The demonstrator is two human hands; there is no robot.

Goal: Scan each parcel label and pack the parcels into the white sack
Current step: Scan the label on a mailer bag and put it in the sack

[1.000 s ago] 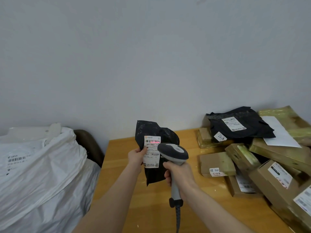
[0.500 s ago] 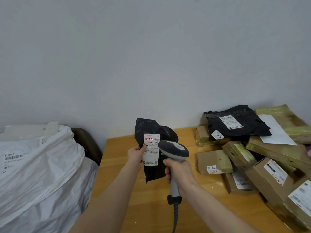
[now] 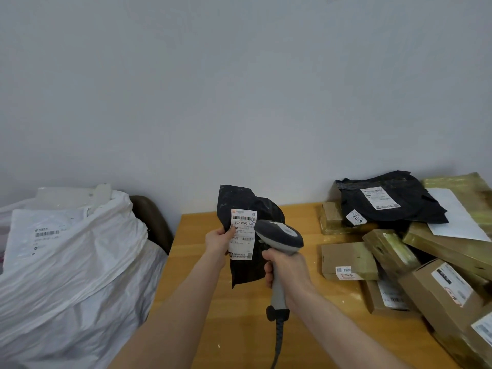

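Left hand [image 3: 218,239] pinches a black parcel [image 3: 249,233] upright above the desk [image 3: 239,328] — right hand [image 3: 288,270] grips the scanner [image 3: 279,237] beside its label [image 3: 242,233]. White sack [image 3: 80,262] at left holds a labelled white parcel [image 3: 45,233].

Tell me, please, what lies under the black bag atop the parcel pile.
The black bag rests on taped brown boxes, one showing at its left edge. Whatever lies beneath its middle is covered.

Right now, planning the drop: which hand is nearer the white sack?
Left. Left hand, holding the parcel, is right of the white sack; right hand, gripping the scanner, farther right.
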